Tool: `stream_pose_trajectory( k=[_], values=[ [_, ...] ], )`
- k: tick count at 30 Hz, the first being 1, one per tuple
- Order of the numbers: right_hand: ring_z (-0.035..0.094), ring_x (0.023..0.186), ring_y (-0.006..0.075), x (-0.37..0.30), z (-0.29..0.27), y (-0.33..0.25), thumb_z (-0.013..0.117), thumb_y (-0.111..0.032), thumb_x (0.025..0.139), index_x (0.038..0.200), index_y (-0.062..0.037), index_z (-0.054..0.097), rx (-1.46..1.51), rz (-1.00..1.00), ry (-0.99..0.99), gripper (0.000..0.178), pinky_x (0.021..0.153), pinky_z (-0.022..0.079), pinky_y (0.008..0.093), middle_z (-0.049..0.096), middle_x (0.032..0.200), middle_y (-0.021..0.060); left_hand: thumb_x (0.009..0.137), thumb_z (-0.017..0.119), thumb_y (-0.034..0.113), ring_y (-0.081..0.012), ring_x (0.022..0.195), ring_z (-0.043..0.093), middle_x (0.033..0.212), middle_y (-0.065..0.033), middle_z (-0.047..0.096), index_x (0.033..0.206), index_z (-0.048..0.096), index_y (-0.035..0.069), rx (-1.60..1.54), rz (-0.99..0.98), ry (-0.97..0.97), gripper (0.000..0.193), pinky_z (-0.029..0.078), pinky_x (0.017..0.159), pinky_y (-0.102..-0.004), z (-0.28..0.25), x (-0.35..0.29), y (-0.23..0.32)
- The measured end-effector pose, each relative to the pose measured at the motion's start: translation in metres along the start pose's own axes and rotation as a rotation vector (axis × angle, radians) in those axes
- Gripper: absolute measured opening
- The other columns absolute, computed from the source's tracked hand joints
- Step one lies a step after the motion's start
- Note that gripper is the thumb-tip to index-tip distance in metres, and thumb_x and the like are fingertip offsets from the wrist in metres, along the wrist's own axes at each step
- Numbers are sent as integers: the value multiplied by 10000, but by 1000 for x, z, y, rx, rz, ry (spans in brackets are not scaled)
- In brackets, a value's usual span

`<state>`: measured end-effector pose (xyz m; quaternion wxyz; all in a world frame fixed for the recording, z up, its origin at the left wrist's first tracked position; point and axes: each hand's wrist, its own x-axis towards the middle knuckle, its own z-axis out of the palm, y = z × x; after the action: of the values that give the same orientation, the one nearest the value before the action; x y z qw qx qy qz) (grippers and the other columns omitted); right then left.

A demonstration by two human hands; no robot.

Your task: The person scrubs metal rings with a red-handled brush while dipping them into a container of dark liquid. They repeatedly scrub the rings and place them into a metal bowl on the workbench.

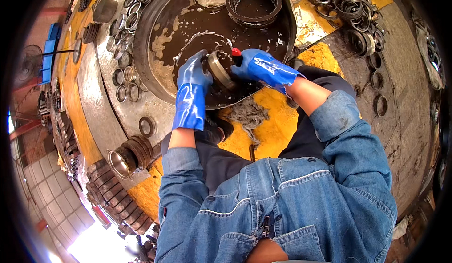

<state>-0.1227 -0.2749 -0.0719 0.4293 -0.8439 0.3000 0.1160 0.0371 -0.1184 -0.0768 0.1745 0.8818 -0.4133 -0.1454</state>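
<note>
Left hand (194,72) had its grip closed on one metal ring (220,70) at the near side of the basin (142,46), so that piece was mid-handling. Right hand (256,66) seemed closed around a red-ended tool (236,52), mostly hidden by the glove. Larger dark ring (252,21) sat untouched in the basin; loose rings (351,11) lay either side, done or pending unclear.

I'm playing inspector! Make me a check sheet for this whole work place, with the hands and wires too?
Surface: yellow board, grimy in patches.
Job's things: metal ring held at the tub of dark liquid; bigger dark ring inside.
Clutter: heaped rings right, more rings left; grey clump.
Hands: gloved; left hand grips metal ring, right hand a red-ended tool.
Cables: nothing seen.
Surroundings: pale tiles, blue object.
</note>
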Motion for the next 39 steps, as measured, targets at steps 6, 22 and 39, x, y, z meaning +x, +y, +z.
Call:
stream_pose_trajectory(
  k=[6, 22, 39],
  values=[
    [744, 881, 347, 11, -32, -1, 711, -532, 870, 1059, -92, 761, 42, 73, 215, 481, 813, 587, 440, 767, 950, 189, 992, 699, 176, -308, 1171, 699, 1318, -138, 705, 1356, 631, 86, -1343, -413, 35, 381, 622, 861, -377, -27, 6, -22],
    [734, 965, 368, 30, -26, 7, 651, -581, 934, 1122, -97, 771, 201, 76, 367, 534, 876, 582, 442, 767, 1005, 195, 885, 835, 330, -289, 1387, 530, 1543, -186, 517, 1496, 483, 1, -937, -182, 77, 778, 476, 1132, -400, 4, 9, -8],
    [686, 761, 173, 7, -21, -1, 670, -461, 987, 1076, -91, 780, 684, -399, 87, 396, 725, 563, 341, 768, 914, 75, 785, 783, -7, -218, 834, 715, 993, -114, 749, 1174, 691, -14, -946, -506, -203, 400, 585, 719, -348, 26, -13, -31]
  ],
)
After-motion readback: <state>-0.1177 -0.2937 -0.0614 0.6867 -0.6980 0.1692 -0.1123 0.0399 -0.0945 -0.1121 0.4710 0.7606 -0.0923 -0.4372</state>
